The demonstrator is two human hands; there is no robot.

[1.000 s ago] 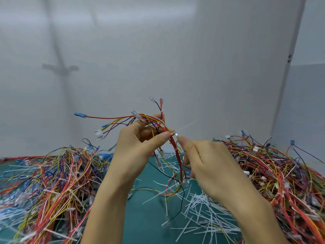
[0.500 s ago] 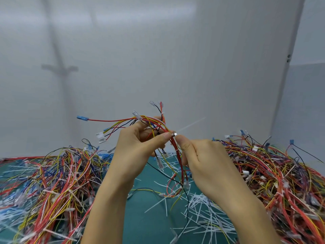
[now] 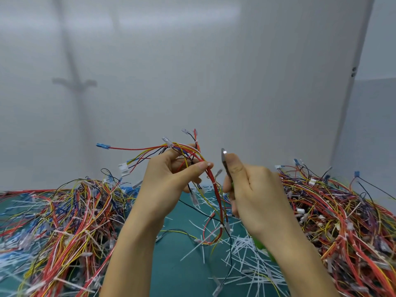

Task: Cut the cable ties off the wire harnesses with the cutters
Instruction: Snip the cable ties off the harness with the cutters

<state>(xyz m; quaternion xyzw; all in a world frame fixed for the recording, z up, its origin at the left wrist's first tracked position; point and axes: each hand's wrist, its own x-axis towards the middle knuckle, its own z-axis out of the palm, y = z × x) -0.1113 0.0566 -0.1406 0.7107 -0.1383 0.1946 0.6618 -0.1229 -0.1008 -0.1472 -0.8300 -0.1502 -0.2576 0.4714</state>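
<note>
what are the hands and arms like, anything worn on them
The left hand and right hand are bare: no gloves, rings or watch. Both forearms are bare too, with no sleeve in view. The nails that show look short.

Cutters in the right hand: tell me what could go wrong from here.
The cutters in the right hand point up close to the left hand, whose fingertips pinch the harness; a slip could nick a finger. A white tie sits tight on the red wires; the blades might bite insulation.
</note>
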